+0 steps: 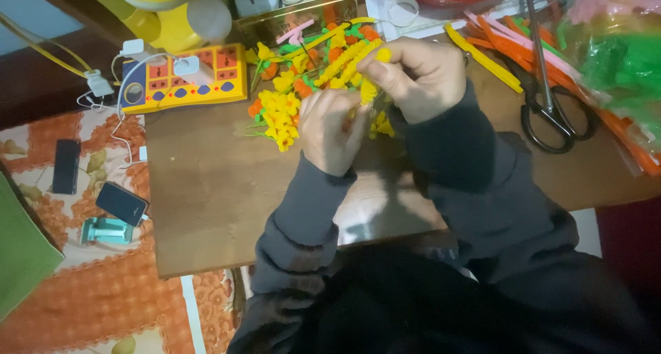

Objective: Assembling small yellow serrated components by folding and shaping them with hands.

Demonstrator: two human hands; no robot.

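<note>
Both hands work over a brown wooden board [213,189]. My left hand [332,128] and my right hand [420,75] pinch a yellow pipe-cleaner flower piece [368,89] between their fingertips. Just left of the hands lies a heap of yellow and orange pipe-cleaner flowers [284,102] with green stems. Dark grey sleeves cover both forearms.
Black-handled scissors [551,113] lie at the right among orange, yellow and pink pipe cleaners [502,44]. A yellow power strip [186,78] with plugs sits at the back left. Two phones [121,202] rest on an orange patterned cloth at the left. A bag of green material [623,65] is far right.
</note>
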